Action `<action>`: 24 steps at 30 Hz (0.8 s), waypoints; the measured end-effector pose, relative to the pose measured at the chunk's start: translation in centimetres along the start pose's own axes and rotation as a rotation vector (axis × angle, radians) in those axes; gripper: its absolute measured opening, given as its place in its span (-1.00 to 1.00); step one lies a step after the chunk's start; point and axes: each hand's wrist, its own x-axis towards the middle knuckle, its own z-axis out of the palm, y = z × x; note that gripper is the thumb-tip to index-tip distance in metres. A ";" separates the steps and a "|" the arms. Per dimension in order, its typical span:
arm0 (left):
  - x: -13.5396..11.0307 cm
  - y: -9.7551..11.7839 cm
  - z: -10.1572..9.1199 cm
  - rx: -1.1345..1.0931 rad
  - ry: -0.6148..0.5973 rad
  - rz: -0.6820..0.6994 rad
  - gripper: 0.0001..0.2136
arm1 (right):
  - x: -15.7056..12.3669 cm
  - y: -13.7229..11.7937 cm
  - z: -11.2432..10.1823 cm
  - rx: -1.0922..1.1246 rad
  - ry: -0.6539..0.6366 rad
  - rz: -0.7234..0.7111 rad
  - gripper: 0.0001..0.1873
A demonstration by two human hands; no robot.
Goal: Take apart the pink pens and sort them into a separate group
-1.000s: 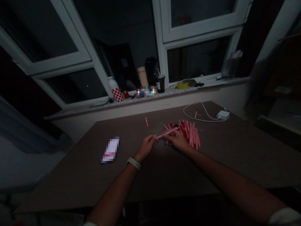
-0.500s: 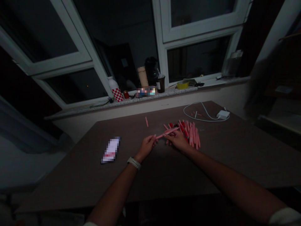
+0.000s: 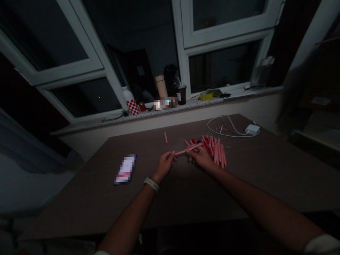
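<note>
Over the table my left hand (image 3: 166,163) is closed, pinching the left end of a slim pink pen (image 3: 180,153). My right hand (image 3: 201,157) grips the same pen farther right, where a pink length (image 3: 195,146) slants up past the fingers. A small pale spot shows on the pen by my right fingertips; whether the pen is in two parts there I cannot tell. Right beside my right hand lies a pile of pink pens (image 3: 219,153), with red and dark pieces among them. Part of the pile is hidden behind that hand.
A single pink pen (image 3: 165,137) lies beyond my hands. To the left is a phone (image 3: 125,170) with a blurred screen. A white charger (image 3: 251,129) with a looped cable rests at the back right, near small pink pieces. Bottles and a cup (image 3: 181,95) line the windowsill.
My left hand has shifted slightly left and my right hand slightly right. A pale spot now shows on the pen between them. The other things lie as before.
</note>
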 end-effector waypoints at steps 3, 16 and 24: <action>0.0 0.2 -0.1 0.008 0.038 -0.006 -0.59 | 0.2 0.4 -0.2 0.027 0.023 -0.005 -0.64; 0.7 -0.5 -0.8 -0.172 0.226 -0.048 -0.63 | 0.5 0.0 -0.8 -0.008 0.187 -0.025 -0.62; 1.1 -1.7 -1.5 -0.106 0.270 -0.028 -0.67 | 0.6 0.2 -1.1 -0.061 0.235 -0.032 -0.63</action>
